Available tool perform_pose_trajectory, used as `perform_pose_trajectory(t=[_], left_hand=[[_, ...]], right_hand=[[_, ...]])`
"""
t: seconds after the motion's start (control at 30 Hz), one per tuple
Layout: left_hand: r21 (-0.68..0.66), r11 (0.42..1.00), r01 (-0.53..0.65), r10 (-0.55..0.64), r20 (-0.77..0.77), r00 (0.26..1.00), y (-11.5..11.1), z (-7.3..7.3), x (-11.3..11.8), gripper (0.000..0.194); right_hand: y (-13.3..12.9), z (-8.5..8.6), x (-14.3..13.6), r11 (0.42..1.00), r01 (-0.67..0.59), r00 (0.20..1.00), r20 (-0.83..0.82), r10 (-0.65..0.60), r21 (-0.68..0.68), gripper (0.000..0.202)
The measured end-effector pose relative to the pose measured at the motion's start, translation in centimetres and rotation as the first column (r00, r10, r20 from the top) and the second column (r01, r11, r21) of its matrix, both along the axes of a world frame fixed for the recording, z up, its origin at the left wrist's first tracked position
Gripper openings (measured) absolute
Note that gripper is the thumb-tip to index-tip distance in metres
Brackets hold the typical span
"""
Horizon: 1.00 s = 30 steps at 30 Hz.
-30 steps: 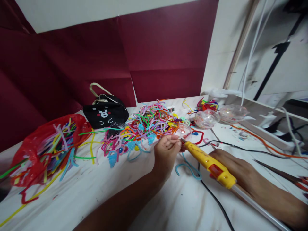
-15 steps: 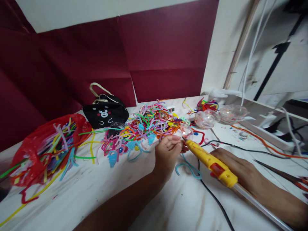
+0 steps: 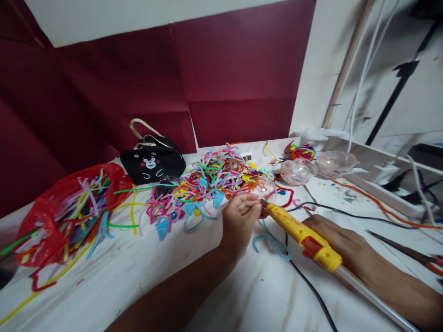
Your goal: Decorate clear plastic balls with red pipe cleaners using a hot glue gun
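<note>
I see the left hand point(image 3: 240, 216) with fingers closed on a clear plastic ball point(image 3: 266, 189), just in front of the pipe-cleaner pile point(image 3: 211, 182) on the desk point(image 3: 138, 272). Right hand point(image 3: 332, 240) grips the yellow glue gun point(image 3: 301, 235), its tip touching the ball; black cord point(image 3: 311, 288) trails beneath

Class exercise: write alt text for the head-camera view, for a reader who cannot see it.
A person's right hand points a yellow glue gun at a small clear ball held in the left hand, above a white table. Behind lie a heap of pipe cleaners, a red bag and a black pouch.
</note>
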<state>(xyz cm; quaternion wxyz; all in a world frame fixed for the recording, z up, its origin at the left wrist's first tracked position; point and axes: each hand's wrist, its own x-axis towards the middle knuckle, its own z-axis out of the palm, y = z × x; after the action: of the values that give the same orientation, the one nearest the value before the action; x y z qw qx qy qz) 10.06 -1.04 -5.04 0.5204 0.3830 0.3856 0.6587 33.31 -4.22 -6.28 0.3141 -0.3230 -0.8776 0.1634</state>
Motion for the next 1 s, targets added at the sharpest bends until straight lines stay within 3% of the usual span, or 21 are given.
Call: perform_pose_trajectory(t=[0.47,1.0], left_hand=[[-0.012,1.000,0.026,-0.026,-0.019,0.999,-0.2,-0.2,0.2,0.036],[-0.015,0.999,0.032,-0.032,0.014,0.999,-0.2,0.0,0.1,0.035]], right_hand=[[0.2,0.2,0.1,0.995,0.057,0.998,-0.020,-0.056,0.085,0.022],[0.6,1.6,0.2,0.986,-0.060,0.998,0.004,0.060,0.157,0.016]])
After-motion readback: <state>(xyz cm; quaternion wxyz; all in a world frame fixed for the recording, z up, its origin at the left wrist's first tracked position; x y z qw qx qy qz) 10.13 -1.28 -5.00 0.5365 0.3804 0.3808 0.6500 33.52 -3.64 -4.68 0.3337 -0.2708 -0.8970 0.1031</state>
